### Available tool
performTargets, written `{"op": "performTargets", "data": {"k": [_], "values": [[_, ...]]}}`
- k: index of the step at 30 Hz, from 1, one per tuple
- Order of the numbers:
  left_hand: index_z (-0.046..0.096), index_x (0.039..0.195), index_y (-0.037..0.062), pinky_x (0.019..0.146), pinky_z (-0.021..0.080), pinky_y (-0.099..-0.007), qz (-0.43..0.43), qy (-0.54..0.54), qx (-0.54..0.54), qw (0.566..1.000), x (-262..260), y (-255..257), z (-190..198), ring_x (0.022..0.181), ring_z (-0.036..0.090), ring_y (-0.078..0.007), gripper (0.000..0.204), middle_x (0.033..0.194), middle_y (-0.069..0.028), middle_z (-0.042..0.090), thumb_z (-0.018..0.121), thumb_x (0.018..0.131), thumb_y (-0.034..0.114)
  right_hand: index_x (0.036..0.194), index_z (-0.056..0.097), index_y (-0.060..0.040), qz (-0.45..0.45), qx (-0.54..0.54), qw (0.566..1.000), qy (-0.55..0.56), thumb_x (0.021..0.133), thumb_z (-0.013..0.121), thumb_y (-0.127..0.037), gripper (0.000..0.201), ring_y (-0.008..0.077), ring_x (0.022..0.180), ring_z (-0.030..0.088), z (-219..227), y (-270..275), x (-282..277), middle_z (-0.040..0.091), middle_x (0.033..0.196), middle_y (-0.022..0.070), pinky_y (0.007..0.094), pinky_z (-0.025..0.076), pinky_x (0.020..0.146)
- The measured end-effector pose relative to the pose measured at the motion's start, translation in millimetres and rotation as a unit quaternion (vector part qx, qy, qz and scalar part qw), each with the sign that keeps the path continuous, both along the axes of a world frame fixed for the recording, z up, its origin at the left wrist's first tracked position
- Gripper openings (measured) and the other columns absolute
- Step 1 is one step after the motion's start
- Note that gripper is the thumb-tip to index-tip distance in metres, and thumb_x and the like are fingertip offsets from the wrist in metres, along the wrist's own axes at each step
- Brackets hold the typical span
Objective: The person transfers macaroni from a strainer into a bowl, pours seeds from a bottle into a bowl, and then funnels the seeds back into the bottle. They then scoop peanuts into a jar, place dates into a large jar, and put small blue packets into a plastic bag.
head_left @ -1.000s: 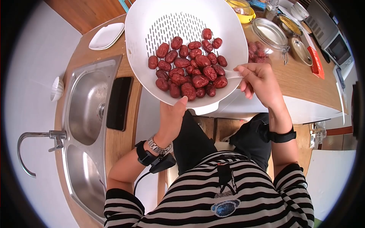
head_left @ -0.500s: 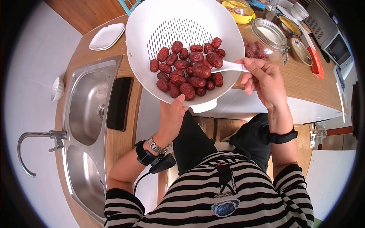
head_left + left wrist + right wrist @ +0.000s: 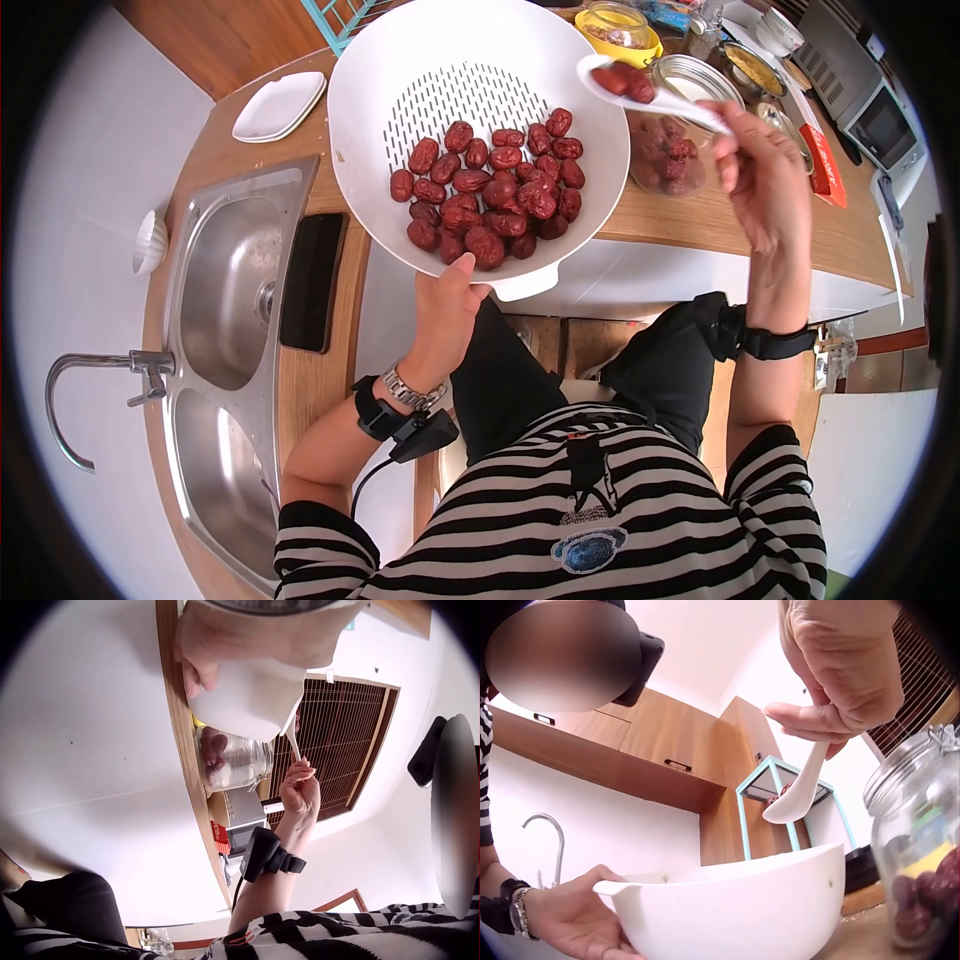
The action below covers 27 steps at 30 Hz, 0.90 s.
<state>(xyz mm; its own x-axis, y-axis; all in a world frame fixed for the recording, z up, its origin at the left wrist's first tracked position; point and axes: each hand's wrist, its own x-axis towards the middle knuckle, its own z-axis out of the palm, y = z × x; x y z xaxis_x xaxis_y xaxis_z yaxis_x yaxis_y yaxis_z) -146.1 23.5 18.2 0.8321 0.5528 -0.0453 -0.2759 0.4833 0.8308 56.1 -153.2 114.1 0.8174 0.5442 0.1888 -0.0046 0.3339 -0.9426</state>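
A white colander (image 3: 460, 35) holds many wrinkled red dates (image 3: 471, 181) on its slotted bottom, tilted towards the person. My left hand (image 3: 446, 318) grips its near rim, the thumb lying over the edge and the other fingers underneath. Between thumb and fingers my right hand (image 3: 772, 195) pinches the handle of a white spoon (image 3: 799, 796). A few dates (image 3: 624, 82) lie in the spoon's bowl, which is raised above the colander's right side, close by the mouth of a glass jar (image 3: 664, 182). More dates show inside this jar, and its clip lid stands open.
At the left a double steel sink (image 3: 225, 280) has a curved tap (image 3: 75, 352). A black phone (image 3: 314, 283) lies beside it, and white dishes (image 3: 280, 107) sit behind. Farther right are a yellow bowl (image 3: 640, 50), a red packet (image 3: 822, 165) and a microwave (image 3: 885, 125).
The spoon has scooped dates out of the colander and moved up and right with my right hand, towards the jar. The colander has shifted slightly left, with my left hand still gripping it.
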Motion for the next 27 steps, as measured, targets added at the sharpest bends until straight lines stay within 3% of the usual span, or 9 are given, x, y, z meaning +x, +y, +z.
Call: {"op": "performTargets", "data": {"k": [6,10,12,16,18,19,21,24,27], "values": [[0.035,0.113,0.0032,0.079,0.041,-0.0305,-0.003,0.011,0.001,1.000,-1.9,3.3,-5.4,0.097,0.047,-0.0139,0.034,0.108,-0.0053,0.044,0.044,0.082,0.013,0.097,0.054,0.0069,-0.175,-0.045,0.971,-0.158,0.083,0.050,-0.016,0.027,0.0081,0.049,0.051,14.0,-23.5,16.2,0.057,0.065,0.0080,0.0170,0.042,0.046],[0.031,0.115,0.0035,0.080,0.041,-0.0307,-0.007,0.006,-0.006,1.000,-0.7,2.0,-3.9,0.099,0.046,-0.0144,0.036,0.111,-0.0058,0.041,0.043,0.082,0.011,0.095,0.057,0.0020,-0.283,-0.250,0.863,-0.335,0.082,0.050,-0.014,0.022,0.0082,0.051,0.054,10.1,-25.1,16.3,0.056,0.061,0.0046,0.0184,0.043,0.049],[0.030,0.115,0.0033,0.080,0.042,-0.0307,0.003,0.009,-0.012,1.000,0.0,0.3,0.2,0.099,0.046,-0.0145,0.037,0.111,-0.0062,0.040,0.043,0.082,0.010,0.096,0.058,-0.0010,-0.354,-0.349,0.738,-0.456,0.081,0.051,-0.012,0.019,0.0067,0.050,0.053,9.1,-22.9,11.5,0.055,0.059,0.0032,0.0190,0.042,0.047],[0.030,0.116,0.0026,0.082,0.042,-0.0312,0.005,-0.005,0.008,1.000,0.5,-2.3,0.5,0.098,0.048,-0.0159,0.036,0.111,-0.0075,0.042,0.040,0.082,0.010,0.096,0.058,-0.0028,-0.365,-0.253,0.755,-0.482,0.081,0.051,-0.009,0.018,0.0065,0.050,0.052,10.2,-11.7,-6.9,0.055,0.058,0.0038,0.0195,0.042,0.046],[0.033,0.114,0.0025,0.083,0.042,-0.0310,0.016,-0.007,0.025,1.000,-0.8,-2.1,-1.6,0.096,0.051,-0.0164,0.033,0.110,-0.0078,0.045,0.038,0.083,0.011,0.097,0.058,-0.0033,-0.239,-0.180,0.856,-0.422,0.079,0.052,-0.007,0.019,0.0072,0.049,0.052,8.2,-4.0,-20.9,0.056,0.056,0.0044,0.0196,0.042,0.046],[0.031,0.115,0.0019,0.084,0.042,-0.0322,0.010,0.039,0.075,0.996,-2.6,0.2,-2.8,0.098,0.049,-0.0178,0.034,0.112,-0.0086,0.043,0.038,0.083,0.009,0.098,0.057,-0.0031,-0.197,-0.217,0.858,-0.422,0.079,0.053,-0.007,0.020,0.0084,0.048,0.053,6.7,1.0,-27.0,0.056,0.056,0.0057,0.0201,0.042,0.046],[0.029,0.116,0.0013,0.085,0.041,-0.0334,0.004,0.085,0.125,0.989,-3.2,1.5,-5.2,0.101,0.048,-0.0192,0.036,0.114,-0.0093,0.041,0.038,0.083,0.008,0.095,0.057,-0.0020,-0.127,-0.289,0.833,-0.455,0.075,0.055,-0.003,0.020,0.0158,0.050,0.056,0.9,12.9,-37.2,0.057,0.060,0.0121,0.0249,0.045,0.048],[0.033,0.115,-0.0020,0.084,0.035,-0.0267,0.015,0.038,0.136,0.990,-1.0,0.1,-7.5,0.098,0.041,-0.0130,0.042,0.109,-0.0078,0.042,0.049,0.079,0.011,0.086,0.056,0.0003,-0.139,-0.319,0.719,-0.602,0.072,0.056,-0.005,0.014,0.0306,0.061,0.056,-15.2,26.3,-34.9,0.057,0.069,0.0172,0.0339,0.046,0.054],[0.031,0.115,-0.0037,0.086,0.034,-0.0277,0.018,0.025,0.125,0.992,-0.1,-0.6,-8.2,0.099,0.041,-0.0136,0.043,0.111,-0.0083,0.041,0.049,0.078,0.010,0.082,0.056,0.0014,-0.127,-0.350,0.722,-0.583,0.072,0.055,-0.006,0.012,0.0302,0.060,0.056,-27.0,32.1,-31.0,0.057,0.066,0.0172,0.0352,0.045,0.053]]}}
